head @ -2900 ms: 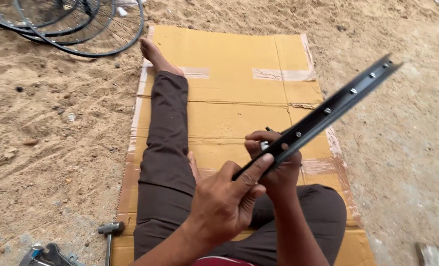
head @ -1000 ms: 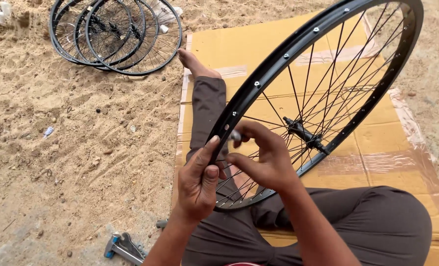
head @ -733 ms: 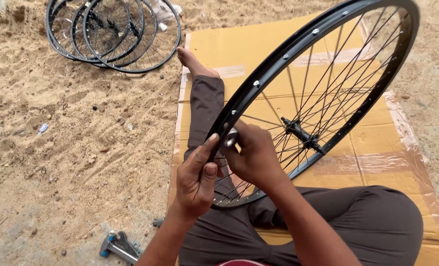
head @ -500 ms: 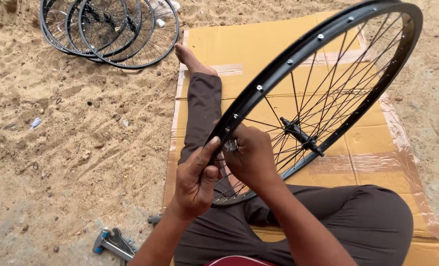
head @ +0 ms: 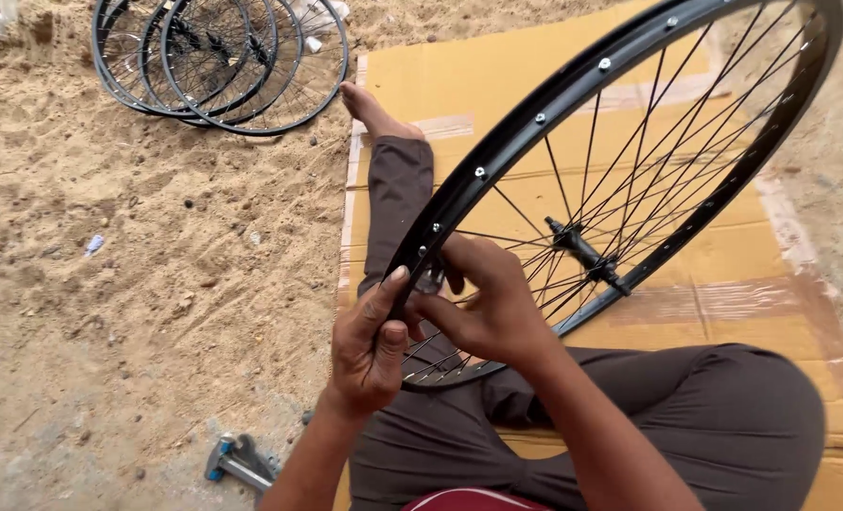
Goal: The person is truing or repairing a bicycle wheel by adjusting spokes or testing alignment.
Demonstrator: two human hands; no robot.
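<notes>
Head view looks down on a person seated on a flattened cardboard sheet [head: 554, 66] laid over sandy ground [head: 138, 274], one leg stretched forward and the other folded across the lap. A black spoked bicycle wheel [head: 497, 166] stands tilted on edge over the lap, its lower arc resting near the thigh and its upper arc rising toward the top right corner, so that the stretch of rim nearest the body sits at working height between both hands.

The left hand [head: 369, 345] braces the outer face of the rim: the thumb lies pressed along the rim's edge and the other fingers curl behind it, apparently to steady the wheel from the outside. The right hand [head: 483, 303] reaches in from the spoke side, fingers bunched together and pinching at a small metallic piece at the rim's inner face, just where a spoke meets it; what exactly the piece is cannot be told. The two hands nearly touch across the rim.

The hub [head: 587, 255] sits in the middle of the crossed spokes, above the folded knee. A stack of similar spoked wheels [head: 223, 57] lies flat on the sand well beyond the outstretched foot. A small blue-and-grey metal tool [head: 240, 461] lies on the sand beside the left forearm, within reach.
</notes>
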